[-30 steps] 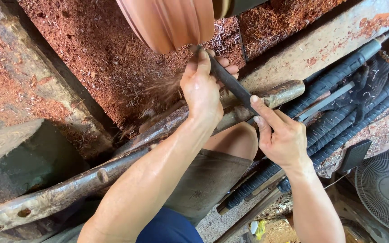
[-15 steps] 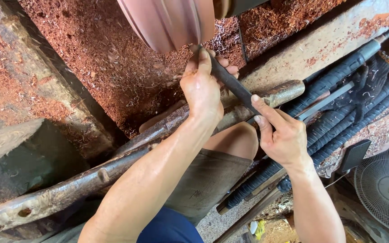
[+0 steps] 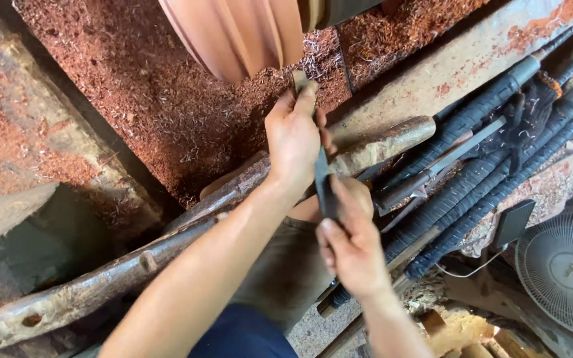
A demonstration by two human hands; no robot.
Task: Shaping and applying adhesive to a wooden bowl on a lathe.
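- Above the rough log rail, the left hand (image 3: 294, 136) is pressing the forward end of a long dark flat steel turning tool (image 3: 321, 174), its grip pinched around the blade with the forefinger stretched along the top towards the tip
- Lower down, the right hand (image 3: 351, 246) is wrapping the rear of the same tool, its grip pressed together around the shaft with the thumb lying along it
- The tool's tip is sitting just below the smooth reddish-pink round wooden workpiece (image 3: 247, 33) at the top of the view; whether the edge is touching the wood cannot be told
- The weathered brown log rail (image 3: 167, 245) is running diagonally under the left hand and seems to be serving as the tool rest
- Red-brown sawdust and pale curled shavings (image 3: 140, 99) are covering the bed behind the workpiece
- Well apart on the right, a bundle of long tools with black wrapped handles (image 3: 479, 179) is lying along the worktop, and a white round electric fan (image 3: 565, 265) is standing at the lower right corner
- By my judgement, the step in hand is shaping the lower edge of the workpiece with the tool steadied on the rail
- The next move is calling for firm downward pressure from the left hand while the right hand steers the rear of the tool, so the edge does not catch
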